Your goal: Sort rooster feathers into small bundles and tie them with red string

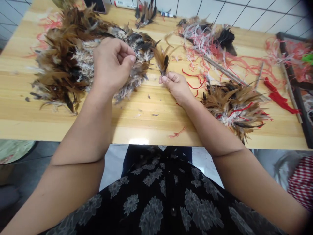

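Note:
My right hand [177, 86] pinches a small bunch of brown and black feathers [162, 62] by its base between thumb and fingers, with the tips pointing up and away. Over the large heap of feathers [58, 62] on the left, my left hand [113, 63] is closed, thumb against forefinger. Whatever is between those fingertips is too small to make out. The heap has brown and black feathers round the outside and pale fluffy quill ends towards the middle. A tied-looking bundle of brown feathers with red strings [234, 111] lies beside my right forearm.
Tangled pink and white plastic strands [198, 36] lie at the back right, near thin sticks [225, 70] and red strips [281, 96]. A dark-framed tray [297, 98] stands at the right edge. Markers [127, 4], a phone [96, 5] and a small feather cluster [146, 14] are along the back.

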The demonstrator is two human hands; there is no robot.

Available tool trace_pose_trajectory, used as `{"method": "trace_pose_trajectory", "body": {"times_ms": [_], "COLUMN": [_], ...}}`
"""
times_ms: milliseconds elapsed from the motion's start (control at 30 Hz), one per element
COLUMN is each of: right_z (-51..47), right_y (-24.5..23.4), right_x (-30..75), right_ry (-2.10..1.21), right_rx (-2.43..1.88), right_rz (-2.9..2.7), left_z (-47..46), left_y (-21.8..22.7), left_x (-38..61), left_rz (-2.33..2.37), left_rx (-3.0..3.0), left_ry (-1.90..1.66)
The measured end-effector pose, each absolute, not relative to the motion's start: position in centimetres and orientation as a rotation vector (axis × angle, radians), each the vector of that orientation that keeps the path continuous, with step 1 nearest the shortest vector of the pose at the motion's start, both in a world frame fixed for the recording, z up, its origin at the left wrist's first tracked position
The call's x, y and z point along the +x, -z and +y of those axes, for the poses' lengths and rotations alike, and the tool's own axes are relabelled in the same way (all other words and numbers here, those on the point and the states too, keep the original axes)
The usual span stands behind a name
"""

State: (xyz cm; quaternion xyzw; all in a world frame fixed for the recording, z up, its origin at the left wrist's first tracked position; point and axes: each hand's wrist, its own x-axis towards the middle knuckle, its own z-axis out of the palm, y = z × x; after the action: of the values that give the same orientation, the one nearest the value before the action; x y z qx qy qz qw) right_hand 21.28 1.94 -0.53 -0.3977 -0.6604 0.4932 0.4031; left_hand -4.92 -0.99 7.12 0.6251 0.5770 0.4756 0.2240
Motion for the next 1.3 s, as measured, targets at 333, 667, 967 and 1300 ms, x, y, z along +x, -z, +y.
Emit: {"method": "trace_pose_trajectory", "body": {"times_ms": [333,667,967,1300], "right_z": [2.1,2.5,2.3,2.5], "right_y": [0.6,1.6,1.8,1.8], "right_x": [21.0,20.9,20.9,20.5], "right_ry": [-1.249,-1.268,-1.218,-1.176], "right_rx": [-1.033,-1.027,-1.029,-0.999], "right_rz": [-1.554,-1.565,-1.618,-1.680], "left_z": [-1.0,0.1,0.1,-0.3], "left_y": [-5.4,-3.4,-5.1,-2.5], "left_x": [-5.2,-6.8,-7.1,-2.4], "left_rz": [1.886,1.825,1.705,1.164], "left_rx": [1.923,1.927,1.858,1.609], "left_ry": [-0.789,-0.682,-0.942,-1.180]}}
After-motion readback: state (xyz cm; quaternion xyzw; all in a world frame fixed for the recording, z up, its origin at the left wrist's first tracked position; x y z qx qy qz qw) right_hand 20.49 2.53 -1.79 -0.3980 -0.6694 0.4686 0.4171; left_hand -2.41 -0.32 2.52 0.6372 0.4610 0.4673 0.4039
